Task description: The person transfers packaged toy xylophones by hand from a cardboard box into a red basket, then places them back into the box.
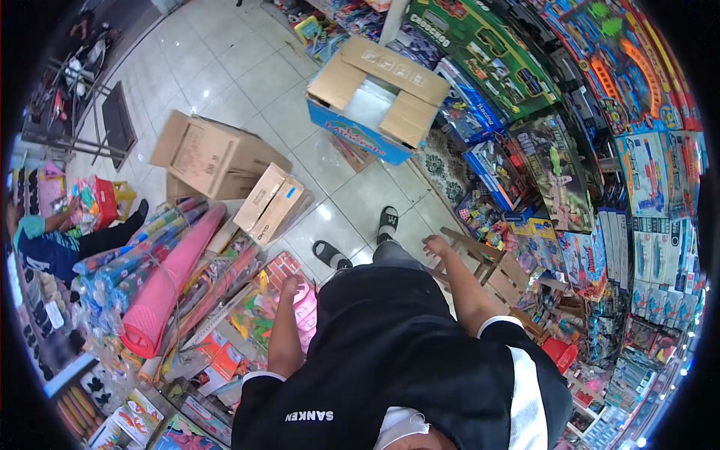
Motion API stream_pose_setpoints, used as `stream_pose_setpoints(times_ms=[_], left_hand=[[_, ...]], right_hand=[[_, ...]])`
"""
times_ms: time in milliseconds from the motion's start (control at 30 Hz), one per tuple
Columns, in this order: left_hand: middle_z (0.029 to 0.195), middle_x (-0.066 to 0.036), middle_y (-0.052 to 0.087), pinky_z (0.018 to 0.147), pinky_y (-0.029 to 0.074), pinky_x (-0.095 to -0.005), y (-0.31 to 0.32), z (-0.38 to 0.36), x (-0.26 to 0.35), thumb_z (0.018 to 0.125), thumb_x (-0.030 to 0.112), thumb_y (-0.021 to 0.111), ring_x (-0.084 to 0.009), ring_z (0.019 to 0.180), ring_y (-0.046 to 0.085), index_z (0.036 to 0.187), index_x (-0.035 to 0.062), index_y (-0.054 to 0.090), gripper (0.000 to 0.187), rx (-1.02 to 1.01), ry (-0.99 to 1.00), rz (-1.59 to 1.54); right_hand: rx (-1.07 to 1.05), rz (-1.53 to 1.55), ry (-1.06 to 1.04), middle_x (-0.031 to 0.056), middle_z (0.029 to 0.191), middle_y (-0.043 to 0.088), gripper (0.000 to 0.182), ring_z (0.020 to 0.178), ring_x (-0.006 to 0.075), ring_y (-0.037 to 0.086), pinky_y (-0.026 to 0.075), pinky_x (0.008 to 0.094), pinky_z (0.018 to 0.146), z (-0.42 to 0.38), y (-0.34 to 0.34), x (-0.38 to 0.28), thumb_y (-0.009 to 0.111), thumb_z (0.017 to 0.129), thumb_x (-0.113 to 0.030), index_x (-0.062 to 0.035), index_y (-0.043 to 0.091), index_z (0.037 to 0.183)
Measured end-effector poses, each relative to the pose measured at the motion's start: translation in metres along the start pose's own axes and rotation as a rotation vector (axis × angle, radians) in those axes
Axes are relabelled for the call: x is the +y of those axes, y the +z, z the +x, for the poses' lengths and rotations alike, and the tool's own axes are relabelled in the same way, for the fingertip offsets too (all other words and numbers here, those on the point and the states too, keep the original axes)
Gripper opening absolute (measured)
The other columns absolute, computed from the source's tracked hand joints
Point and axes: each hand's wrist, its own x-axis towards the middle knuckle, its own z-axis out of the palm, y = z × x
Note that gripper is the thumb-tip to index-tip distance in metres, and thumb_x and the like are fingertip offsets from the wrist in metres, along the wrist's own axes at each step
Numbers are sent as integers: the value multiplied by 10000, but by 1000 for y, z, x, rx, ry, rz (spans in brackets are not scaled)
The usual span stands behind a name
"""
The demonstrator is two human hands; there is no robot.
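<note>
My left hand (pixel 291 286) hangs beside my body above the pink packaged goods (pixel 304 315), fingers loosely apart and no object visible in it. To the right, my right hand (pixel 434 245) is held out with its fingers spread, near a wooden stool or step (pixel 487 262). Ahead of my feet stands a blue and brown carton (pixel 360 139) with its top flaps partly open and something pale inside. A smaller brown carton (pixel 270 206) is in front of my left side, next to a larger cardboard box (pixel 214 159).
Rolled mats, including a pink roll (pixel 172 289), are piled at left. Boxed toys (pixel 487 56) crowd the right side. Another person (pixel 49 244) sits at far left by a red container (pixel 106 202). White floor tiles (pixel 247 82) run ahead.
</note>
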Motion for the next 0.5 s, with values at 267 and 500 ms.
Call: stream_pose_setpoints(times_ms=[267,500], left_hand=[[1003,-86,687,694,496,-364,77,-13,83,961,287,398,-197,802,640,1128,45,620,369,-48,57,71],[1027,-76,691,699,495,-372,139,-4,130,965,283,474,-189,839,648,1194,72,624,345,21,206,201]], right_hand=[[23,18,-108,115,946,722,426,765,236,707,542,390,617,38,-71,13,569,919,-374,-48,631,1186],[-6,128,-45,107,927,725,398,717,234,707,554,382,587,71,-116,46,552,933,-376,-50,635,1146]])
